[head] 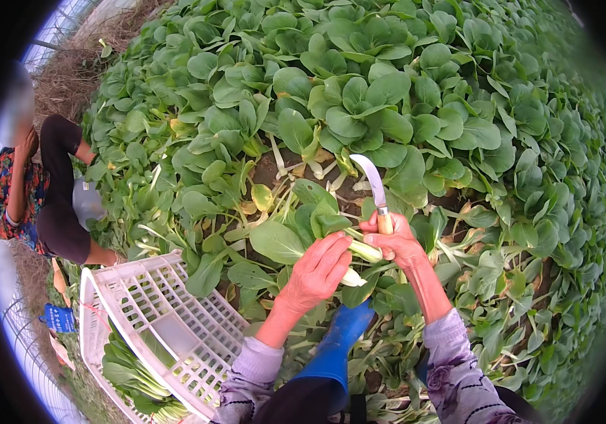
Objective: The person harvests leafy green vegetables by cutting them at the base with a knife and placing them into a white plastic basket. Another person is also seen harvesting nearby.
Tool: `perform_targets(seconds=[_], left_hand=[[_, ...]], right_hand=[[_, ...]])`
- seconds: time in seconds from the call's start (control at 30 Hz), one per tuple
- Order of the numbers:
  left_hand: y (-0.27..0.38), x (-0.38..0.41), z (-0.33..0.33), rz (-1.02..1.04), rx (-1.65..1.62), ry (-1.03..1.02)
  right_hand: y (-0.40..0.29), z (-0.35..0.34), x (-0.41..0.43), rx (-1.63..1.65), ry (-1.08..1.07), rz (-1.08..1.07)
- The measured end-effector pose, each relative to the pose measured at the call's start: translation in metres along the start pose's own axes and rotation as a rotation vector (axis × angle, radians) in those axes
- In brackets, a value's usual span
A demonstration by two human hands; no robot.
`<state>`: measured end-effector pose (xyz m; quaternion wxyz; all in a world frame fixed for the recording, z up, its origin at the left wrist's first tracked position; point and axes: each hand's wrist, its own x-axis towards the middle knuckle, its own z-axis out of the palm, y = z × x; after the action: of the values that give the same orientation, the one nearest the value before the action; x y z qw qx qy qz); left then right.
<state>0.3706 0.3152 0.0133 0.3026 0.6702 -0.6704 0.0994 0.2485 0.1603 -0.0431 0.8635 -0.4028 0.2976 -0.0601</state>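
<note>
My left hand (318, 273) is closed around green leafy heads of pak choi (282, 241), whose pale stem ends point right toward my other hand. In my right hand (394, 238) is the wooden handle of a sickle (371, 175), its curved metal blade pointing up and left above the soil. The thumb and fingers of that hand are also at a pale stem beside the handle. Both hands are close together over the bed of growing plants.
A white plastic crate (175, 318) with cut pak choi (136, 371) inside stands at lower left. A blue boot (343, 339) is planted among the leaves below my hands. Another person (22, 196) sits at the far left edge. Dense pak choi (388, 90) grows ahead and rightward.
</note>
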Motion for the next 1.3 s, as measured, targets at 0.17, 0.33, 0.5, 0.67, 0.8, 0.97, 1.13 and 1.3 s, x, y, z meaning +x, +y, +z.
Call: perform_targets(seconds=[0.17, 0.33, 0.5, 0.67, 0.8, 0.97, 1.13, 1.3], left_hand=[[-0.002, -0.004, 0.007, -0.109, 0.163, -0.226], [-0.014, -0.009, -0.002, -0.172, 0.188, -0.348], [-0.069, -0.012, -0.042, -0.388, 0.42, -0.285], [-0.095, -0.045, -0.06, -0.709, 0.446, -0.238], [-0.061, -0.016, -0.069, -0.829, 0.077, -0.392], [-0.041, -0.017, -0.063, -0.653, -0.073, -0.39], [-0.041, -0.014, -0.046, -0.724, 0.0, -0.457], [-0.121, -0.056, -0.036, -0.566, 0.401, -0.297]], right_hand=[[0.018, 0.018, 0.0, -0.258, 0.25, -0.16], [0.015, 0.037, 0.014, -0.904, 0.502, -0.594], [-0.005, 0.053, 0.02, -1.012, 0.492, -0.637], [-0.001, 0.097, 0.038, -1.365, 0.165, -0.403], [0.05, 0.089, 0.105, -1.42, 0.087, -0.665], [0.131, 0.145, 0.065, -1.064, -0.155, -0.836], [0.159, 0.127, 0.049, -1.384, -0.46, -0.757], [0.098, 0.135, 0.019, -1.379, -0.472, -0.391]])
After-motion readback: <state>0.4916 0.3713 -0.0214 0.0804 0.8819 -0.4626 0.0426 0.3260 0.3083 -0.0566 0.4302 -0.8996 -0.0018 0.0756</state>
